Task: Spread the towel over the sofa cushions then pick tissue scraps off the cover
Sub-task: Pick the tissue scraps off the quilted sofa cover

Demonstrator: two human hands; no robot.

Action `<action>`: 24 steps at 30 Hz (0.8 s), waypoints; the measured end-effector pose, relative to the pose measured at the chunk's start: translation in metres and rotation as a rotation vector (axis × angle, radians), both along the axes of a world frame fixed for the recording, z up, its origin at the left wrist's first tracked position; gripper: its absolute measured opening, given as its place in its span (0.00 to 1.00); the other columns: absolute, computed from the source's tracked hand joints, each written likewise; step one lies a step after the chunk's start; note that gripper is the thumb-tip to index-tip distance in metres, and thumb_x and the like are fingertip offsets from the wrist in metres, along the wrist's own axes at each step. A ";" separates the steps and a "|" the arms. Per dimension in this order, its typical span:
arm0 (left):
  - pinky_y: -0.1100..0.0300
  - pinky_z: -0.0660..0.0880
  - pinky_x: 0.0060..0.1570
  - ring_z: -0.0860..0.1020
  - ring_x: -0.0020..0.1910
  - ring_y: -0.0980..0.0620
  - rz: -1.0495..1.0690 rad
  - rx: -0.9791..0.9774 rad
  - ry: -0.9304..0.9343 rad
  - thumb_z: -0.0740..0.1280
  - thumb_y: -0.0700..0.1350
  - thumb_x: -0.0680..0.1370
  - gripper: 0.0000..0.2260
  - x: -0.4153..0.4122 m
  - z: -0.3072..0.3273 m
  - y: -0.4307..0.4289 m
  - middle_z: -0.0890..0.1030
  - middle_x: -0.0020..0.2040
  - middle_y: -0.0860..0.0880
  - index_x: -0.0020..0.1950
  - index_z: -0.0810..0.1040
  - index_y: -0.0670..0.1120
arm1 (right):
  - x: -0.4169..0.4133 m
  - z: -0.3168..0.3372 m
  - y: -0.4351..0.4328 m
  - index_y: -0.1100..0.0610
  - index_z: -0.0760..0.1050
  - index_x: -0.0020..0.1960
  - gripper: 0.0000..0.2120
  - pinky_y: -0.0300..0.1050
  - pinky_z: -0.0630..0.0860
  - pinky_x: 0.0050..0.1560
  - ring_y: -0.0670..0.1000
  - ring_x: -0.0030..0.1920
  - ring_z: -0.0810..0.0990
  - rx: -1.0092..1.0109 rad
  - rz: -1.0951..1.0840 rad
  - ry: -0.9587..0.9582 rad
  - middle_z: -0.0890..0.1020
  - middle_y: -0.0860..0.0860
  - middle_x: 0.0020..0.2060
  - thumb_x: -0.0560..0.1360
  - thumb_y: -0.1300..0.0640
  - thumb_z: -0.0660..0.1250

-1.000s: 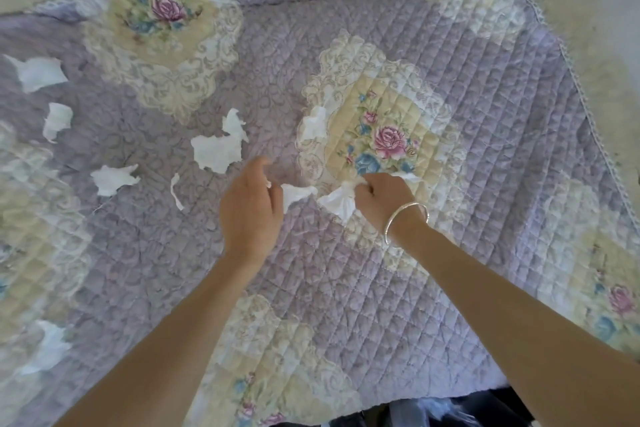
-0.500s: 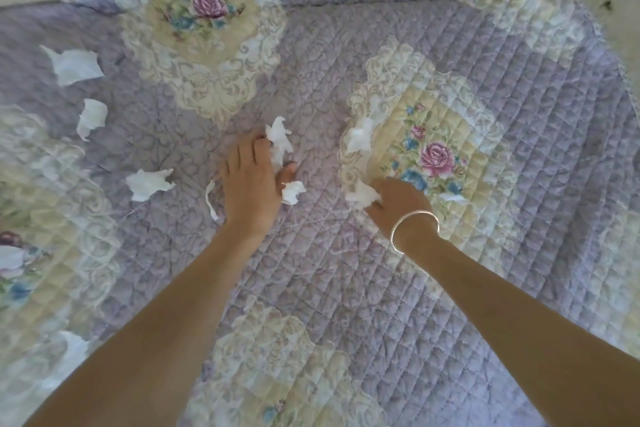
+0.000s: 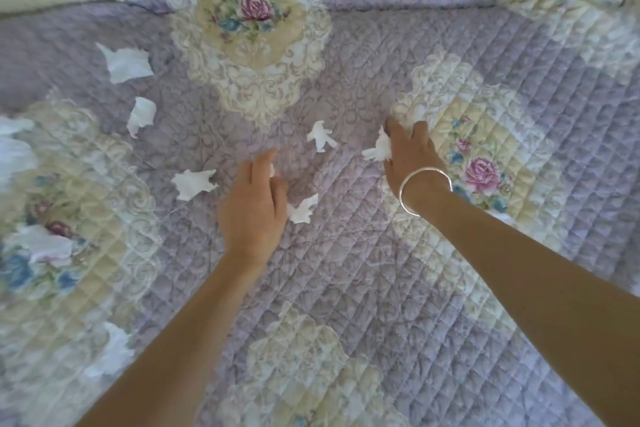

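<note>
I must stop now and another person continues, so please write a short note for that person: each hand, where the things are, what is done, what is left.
Left hand: low over the quilted cover. A thumb-side scrap sticks out beside it; whether its grip holds it is unclear.
Right hand: its grip pinches a white scrap.
Done: the cover lies spread flat.
Left to do: pick up the centre scrap, the near scrap, the small scrap, the large scrap, the lower scrap, plus blurred white pieces at the left edge.
</note>
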State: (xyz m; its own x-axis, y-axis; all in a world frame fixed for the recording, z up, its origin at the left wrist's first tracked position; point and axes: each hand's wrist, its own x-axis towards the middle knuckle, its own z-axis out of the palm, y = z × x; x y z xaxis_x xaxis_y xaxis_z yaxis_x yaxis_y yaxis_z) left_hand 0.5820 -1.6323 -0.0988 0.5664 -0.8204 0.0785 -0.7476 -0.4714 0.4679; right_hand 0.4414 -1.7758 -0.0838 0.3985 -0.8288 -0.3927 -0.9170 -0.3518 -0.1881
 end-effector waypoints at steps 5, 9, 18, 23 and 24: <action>0.54 0.75 0.31 0.78 0.41 0.38 0.108 0.226 -0.043 0.72 0.53 0.70 0.24 0.004 -0.012 0.025 0.75 0.50 0.33 0.57 0.75 0.38 | 0.006 -0.007 0.004 0.65 0.56 0.70 0.27 0.49 0.72 0.59 0.59 0.63 0.69 -0.041 0.071 0.081 0.62 0.62 0.67 0.77 0.55 0.61; 0.61 0.66 0.25 0.78 0.31 0.41 -0.015 0.227 -0.060 0.75 0.41 0.68 0.12 0.006 -0.013 0.023 0.78 0.38 0.37 0.44 0.76 0.35 | 0.014 -0.002 -0.003 0.64 0.56 0.71 0.24 0.53 0.74 0.51 0.62 0.57 0.76 0.025 0.019 0.034 0.66 0.62 0.66 0.78 0.61 0.61; 0.66 0.61 0.22 0.76 0.27 0.50 -0.270 0.128 -0.138 0.63 0.55 0.73 0.16 -0.011 -0.015 0.028 0.78 0.33 0.46 0.39 0.76 0.41 | 0.075 -0.002 0.017 0.54 0.56 0.71 0.24 0.50 0.75 0.49 0.60 0.50 0.77 0.217 0.218 -0.192 0.74 0.61 0.52 0.77 0.64 0.56; 0.68 0.64 0.15 0.74 0.19 0.49 -0.316 0.111 -0.150 0.78 0.42 0.64 0.12 -0.014 -0.017 0.031 0.77 0.26 0.47 0.37 0.77 0.40 | 0.071 -0.007 0.019 0.61 0.59 0.68 0.19 0.48 0.68 0.42 0.61 0.49 0.78 0.141 0.131 -0.233 0.78 0.62 0.50 0.78 0.65 0.56; 0.68 0.65 0.15 0.75 0.19 0.49 -0.294 0.075 -0.106 0.77 0.42 0.65 0.12 -0.015 -0.015 0.030 0.78 0.27 0.46 0.40 0.77 0.39 | 0.068 -0.004 0.018 0.61 0.59 0.69 0.19 0.49 0.69 0.42 0.60 0.47 0.78 0.135 0.087 -0.288 0.78 0.62 0.48 0.78 0.64 0.56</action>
